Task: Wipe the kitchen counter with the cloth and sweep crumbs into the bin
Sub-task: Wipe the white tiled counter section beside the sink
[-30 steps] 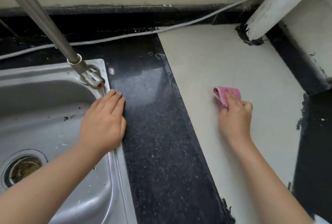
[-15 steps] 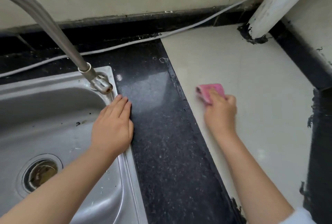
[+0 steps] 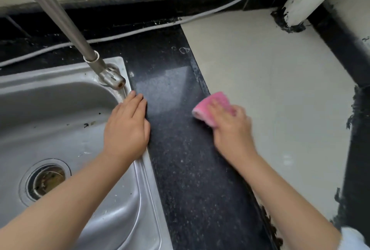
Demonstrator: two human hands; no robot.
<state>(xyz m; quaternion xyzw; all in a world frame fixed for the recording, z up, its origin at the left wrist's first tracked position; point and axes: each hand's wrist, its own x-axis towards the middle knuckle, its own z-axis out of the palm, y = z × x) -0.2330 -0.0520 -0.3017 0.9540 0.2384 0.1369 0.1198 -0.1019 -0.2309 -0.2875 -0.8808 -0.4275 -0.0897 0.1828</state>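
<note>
- Your 2 forearms enter from the near edge; a white sleeve shows at the right one.
- Your left hand lies flat, fingers straight, on the right rim of the steel sink, holding nothing.
- Your right hand presses the pink cloth onto the counter, across the seam between the black speckled strip and the pale slab; the fingers are blurred and lie over the cloth.
- Farther back: the tap rises from the sink's corner, and a white cable runs along the wall.
</note>
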